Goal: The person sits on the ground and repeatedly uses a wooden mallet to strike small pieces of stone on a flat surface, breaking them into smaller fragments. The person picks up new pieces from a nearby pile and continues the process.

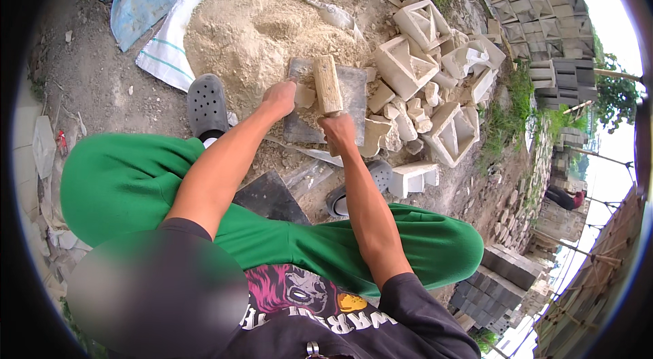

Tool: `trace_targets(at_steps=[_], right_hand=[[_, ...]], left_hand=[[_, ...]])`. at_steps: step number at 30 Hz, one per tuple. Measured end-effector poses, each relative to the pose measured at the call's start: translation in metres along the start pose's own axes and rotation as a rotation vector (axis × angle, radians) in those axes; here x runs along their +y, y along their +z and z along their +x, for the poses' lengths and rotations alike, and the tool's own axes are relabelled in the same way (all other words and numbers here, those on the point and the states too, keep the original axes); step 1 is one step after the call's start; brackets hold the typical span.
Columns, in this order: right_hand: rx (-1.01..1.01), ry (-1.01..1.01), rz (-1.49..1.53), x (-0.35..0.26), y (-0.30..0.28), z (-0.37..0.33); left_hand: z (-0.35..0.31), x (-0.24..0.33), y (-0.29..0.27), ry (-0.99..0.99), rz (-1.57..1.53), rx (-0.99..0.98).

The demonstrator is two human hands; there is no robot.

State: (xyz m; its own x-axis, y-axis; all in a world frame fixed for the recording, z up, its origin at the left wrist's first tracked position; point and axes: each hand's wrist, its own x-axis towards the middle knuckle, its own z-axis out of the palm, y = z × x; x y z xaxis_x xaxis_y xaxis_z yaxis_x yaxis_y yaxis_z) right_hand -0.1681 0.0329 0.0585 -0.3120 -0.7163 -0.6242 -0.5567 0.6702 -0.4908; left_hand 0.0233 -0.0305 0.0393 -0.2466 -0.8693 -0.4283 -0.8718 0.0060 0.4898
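Note:
My right hand (338, 132) is wrapped round the handle of a wooden mallet. Its thick, worn mallet head (328, 84) is over a flat dark grey slab (353, 90). Just left of the mallet, my left hand (279, 100) is closed at the edge of a pale broken block piece (304, 96), which it appears to grip. Beyond both hands, a heap of sandy crushed material (252, 32) lies on a white woven sack sheet (163, 60). Whether the mallet touches the slab or the piece, I cannot tell.
Broken pale hollow blocks (406, 68) and rubble are piled to the right. A dark flat sheet (271, 197) lies between my legs. Blue sheeting (146, 5) is at the far left. Stacked blocks (500, 284) stand at the right, with another person (564, 197) farther off.

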Motion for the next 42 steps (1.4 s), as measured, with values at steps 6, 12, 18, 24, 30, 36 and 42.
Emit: trace_targets(at_steps=[6,12,18,24,30,36,42], right_hand=[[-0.018,0.021,0.115,-0.009,0.008,-0.006],[-0.051,0.086,0.308,0.031,0.028,0.021],[-0.077,0.059,0.411,0.019,0.026,-0.002],[-0.244,0.126,0.349,0.012,-0.010,0.009],[-0.203,0.116,0.077,0.015,-0.038,0.026],[-0.086,0.008,0.092,0.013,-0.028,0.009],[-0.071,0.033,0.216,0.017,-0.018,0.010]], left_hand=[[-0.005,0.003,-0.021,0.055,0.163,-0.011],[-0.004,0.012,0.013,0.001,0.199,0.059],[-0.013,0.017,0.000,0.108,0.317,-0.039],[-0.001,0.037,-0.018,-0.014,0.449,-0.126],[0.004,0.030,-0.015,0.291,0.468,-0.121],[-0.001,0.029,-0.012,0.254,0.399,-0.106],[0.006,0.046,-0.016,0.140,0.427,-0.171]])
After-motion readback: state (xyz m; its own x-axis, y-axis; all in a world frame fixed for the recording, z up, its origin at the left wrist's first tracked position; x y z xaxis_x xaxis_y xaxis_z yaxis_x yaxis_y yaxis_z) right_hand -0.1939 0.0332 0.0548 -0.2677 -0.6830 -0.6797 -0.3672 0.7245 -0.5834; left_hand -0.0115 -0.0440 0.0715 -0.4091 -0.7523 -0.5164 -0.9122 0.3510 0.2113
